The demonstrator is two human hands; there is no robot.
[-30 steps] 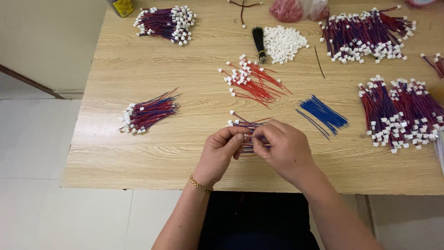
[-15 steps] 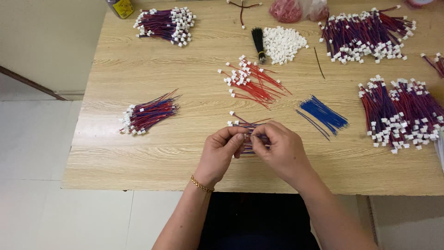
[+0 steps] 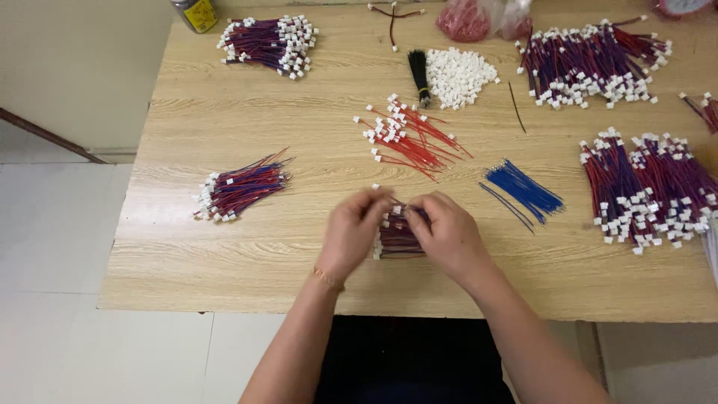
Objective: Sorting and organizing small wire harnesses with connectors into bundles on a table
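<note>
My left hand (image 3: 351,230) and my right hand (image 3: 446,232) meet over a small bundle of red and blue wires with white connectors (image 3: 395,233) lying on the wooden table (image 3: 224,254) near its front edge. Both hands pinch the top of this bundle, fingertips close together. The bundle's lower part shows between the hands; what the fingertips hold exactly is hidden. A loose pile of red wires with white connectors (image 3: 407,138) lies just beyond the hands. A small bunch of bare blue wires (image 3: 523,191) lies to the right of my right hand.
A finished wire bundle (image 3: 239,188) lies at left, another (image 3: 269,43) at far left back. Large bundles lie at right (image 3: 651,191) and back right (image 3: 591,66). A heap of white connectors (image 3: 460,75) and a black brush (image 3: 419,75) sit at the back.
The hands have shifted slightly; the fingertips have drawn closer together at the top of the wire bundle. Everything else on the table is unchanged.
</note>
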